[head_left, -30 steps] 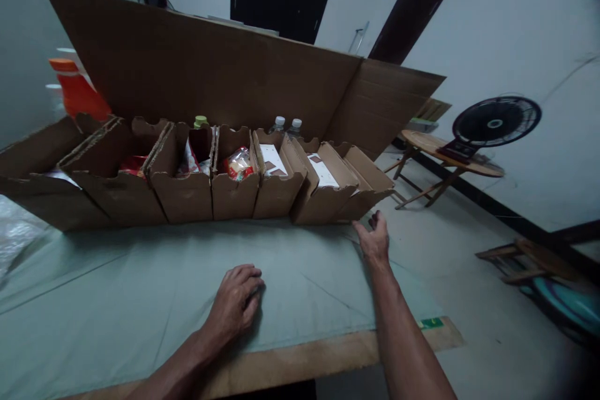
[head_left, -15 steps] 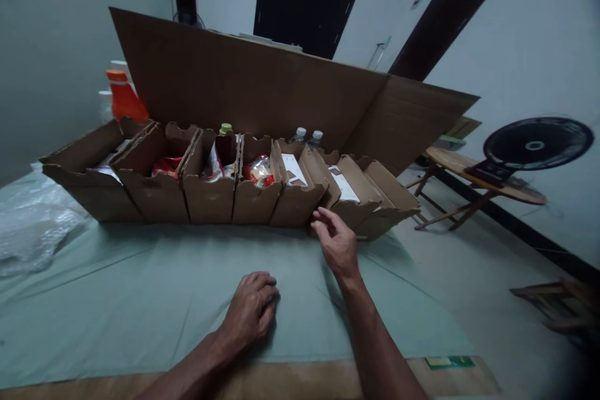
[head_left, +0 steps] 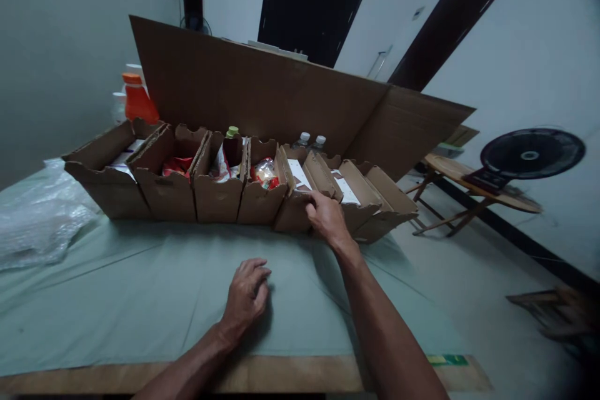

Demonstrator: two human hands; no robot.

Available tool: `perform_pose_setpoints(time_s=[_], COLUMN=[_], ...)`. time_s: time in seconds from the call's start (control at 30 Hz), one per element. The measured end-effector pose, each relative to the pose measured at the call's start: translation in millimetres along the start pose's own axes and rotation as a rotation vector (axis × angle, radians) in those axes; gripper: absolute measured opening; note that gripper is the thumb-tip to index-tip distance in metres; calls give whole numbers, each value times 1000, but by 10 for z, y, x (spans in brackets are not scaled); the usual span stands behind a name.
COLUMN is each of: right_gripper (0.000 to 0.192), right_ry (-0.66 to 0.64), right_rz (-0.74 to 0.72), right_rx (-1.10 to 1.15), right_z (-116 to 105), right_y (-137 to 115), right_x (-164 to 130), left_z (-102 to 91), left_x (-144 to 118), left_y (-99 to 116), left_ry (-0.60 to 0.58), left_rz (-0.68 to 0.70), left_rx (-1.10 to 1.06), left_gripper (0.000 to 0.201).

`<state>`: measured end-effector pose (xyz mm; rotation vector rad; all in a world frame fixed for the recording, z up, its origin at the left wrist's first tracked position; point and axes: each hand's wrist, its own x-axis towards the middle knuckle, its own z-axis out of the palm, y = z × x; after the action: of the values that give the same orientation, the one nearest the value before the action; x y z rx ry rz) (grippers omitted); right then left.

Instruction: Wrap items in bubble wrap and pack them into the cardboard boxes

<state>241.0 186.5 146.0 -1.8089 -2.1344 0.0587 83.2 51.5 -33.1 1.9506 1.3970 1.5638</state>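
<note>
My right hand (head_left: 327, 219) grips the front rim of a narrow cardboard bin (head_left: 291, 215), fifth from the left in a row. Its fingers hook over the rim, partly hidden. In that bin lies a white box (head_left: 297, 174). My left hand (head_left: 246, 294) is over the pale green cloth (head_left: 178, 300), loosely bent, fingers a little apart, holding nothing. Left of the gripped bin, a neighbouring bin (head_left: 259, 200) holds a clear and red packet (head_left: 265, 173). To the right, another bin contains a white box (head_left: 345, 187).
Further left, bins hold a red packet (head_left: 177, 166) and a white carton (head_left: 126, 156). A tall cardboard panel (head_left: 262, 87) stands behind the row. An orange bottle (head_left: 139, 103) stands at the back left, bubble wrap (head_left: 42, 219) at the left edge, a black fan (head_left: 532, 155) to the right.
My right hand has moved up and forward from below the bins onto the fifth bin's rim. That bin sits slightly further forward. My left hand's fingers have lifted and loosened.
</note>
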Motion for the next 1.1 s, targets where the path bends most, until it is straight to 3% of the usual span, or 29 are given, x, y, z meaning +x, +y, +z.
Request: perform_pose_setpoints(time_s=[0.1, 0.2, 0.3, 0.4, 0.5, 0.57, 0.63, 0.8, 0.9, 1.1], right_gripper=[28, 23, 21, 23, 57, 82, 86, 60, 54, 43], right_ry=[-2, 5, 21, 23, 124, 184, 195, 163, 163, 114], right_rz=[-10, -58, -108, -47, 135, 264, 343, 387, 359, 142], right_rx=[14, 113, 220, 246, 330, 424, 483, 487, 518, 640], right_z=[-116, -300, -524, -687, -680, -580, -435, -86, 49, 378], right_y=[57, 220, 563, 1036, 1425, 1528, 1489, 1086, 893, 579], right_x=[-461, -1108, -1742, -2249, -2609, -2746, -2786, -2573, -2357, -1749], left_z=[-48, -104, -187, -285, -332, -296, -207, -30, -160, -619], left_x=[38, 71, 87, 53, -31, -78, -88, -12, -65, -223], left_y=[4, 12, 41, 129, 274, 375, 455, 530, 533, 393], left_ry=[85, 145, 190, 199, 148, 84, 19, -41, 31, 180], left_rz=[-80, -204, -286, -313, -300, -302, -311, -253, -281, -382], left_rx=[-15, -68, -123, -152, -170, -197, -238, -303, -278, -198], left_gripper=[33, 37, 39, 39, 45, 53, 62, 66, 58, 58])
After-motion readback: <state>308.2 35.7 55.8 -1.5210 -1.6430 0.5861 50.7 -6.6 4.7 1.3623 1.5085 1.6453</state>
